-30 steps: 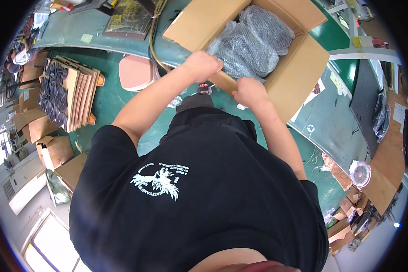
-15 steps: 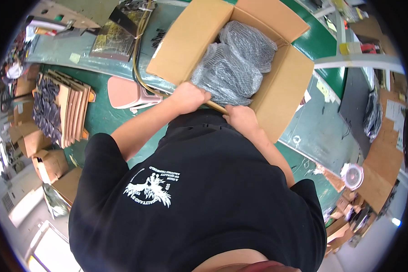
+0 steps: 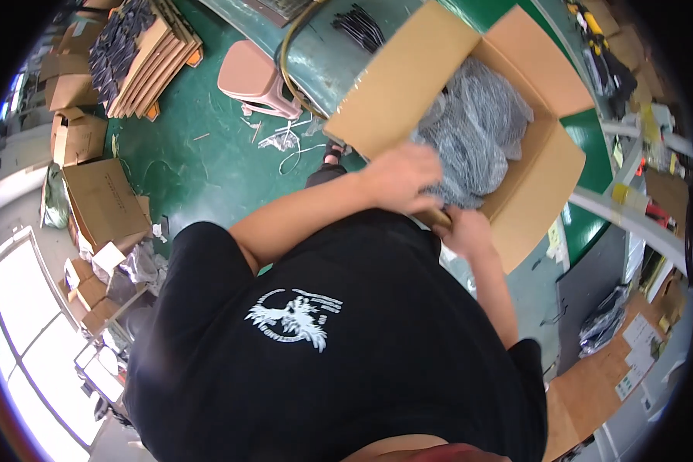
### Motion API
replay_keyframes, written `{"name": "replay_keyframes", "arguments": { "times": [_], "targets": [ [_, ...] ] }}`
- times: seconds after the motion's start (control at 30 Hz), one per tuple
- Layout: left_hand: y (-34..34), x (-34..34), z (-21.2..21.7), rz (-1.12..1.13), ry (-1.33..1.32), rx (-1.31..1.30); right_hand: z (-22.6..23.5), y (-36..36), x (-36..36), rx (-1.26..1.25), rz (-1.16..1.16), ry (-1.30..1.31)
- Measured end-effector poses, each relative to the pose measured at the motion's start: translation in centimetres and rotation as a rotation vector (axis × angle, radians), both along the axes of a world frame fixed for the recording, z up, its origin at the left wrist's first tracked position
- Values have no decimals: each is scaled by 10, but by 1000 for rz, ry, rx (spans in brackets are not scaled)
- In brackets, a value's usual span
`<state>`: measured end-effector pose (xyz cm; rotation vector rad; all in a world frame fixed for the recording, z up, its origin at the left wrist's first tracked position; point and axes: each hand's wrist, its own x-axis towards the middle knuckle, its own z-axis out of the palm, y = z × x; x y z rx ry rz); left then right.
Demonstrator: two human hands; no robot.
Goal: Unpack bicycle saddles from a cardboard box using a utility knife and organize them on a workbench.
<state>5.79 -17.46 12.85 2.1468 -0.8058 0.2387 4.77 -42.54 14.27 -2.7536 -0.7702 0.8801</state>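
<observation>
The left hand [image 3: 404,177] lies palm down on the near flap of the open box [image 3: 543,181], its fingers [image 3: 431,163] spread and curled over the edge so the tips reach just into the bundles [image 3: 477,127] of grey bagged parts beyond them; it seems to press the flap and steady the load more than grip anything. The right hand [image 3: 463,229] sits just below and beside the left fingers, clenched on the same flap's edge, thumb on top, probably holding the cardboard bent down so the opening stays wide. The box rests on the bench [image 3: 323,58] directly ahead of both hands, flaps splayed outward, filled almost to the rim with those bundles. Past the left fingertips, farther out on the bench, a yellow hose [image 3: 289,69] loops round the box corner. Well off to the left of the left hand stands a pink stool [image 3: 252,77] on the green floor [image 3: 185,162], with cartons [image 3: 104,200] farther that way.
</observation>
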Motion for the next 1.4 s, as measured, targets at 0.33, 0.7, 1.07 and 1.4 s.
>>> {"name": "replay_keyframes", "arguments": {
  "times": [0.33, 0.7, 1.07, 1.4],
  "targets": [
    [-5, 120, 3, 733, 589, 528, -3, -1, -3, -78, -3, 68],
    [-31, 156, -37, 605, 749, 523, -42, 2, -54, 124, -352, -360],
    [-109, 147, -34, 98, 727, 344, -19, -36, -73, 47, -368, -51],
    [-117, 130, -40, 135, 720, 201, -18, -68, -63, -2, -123, -19]
  ]
}}
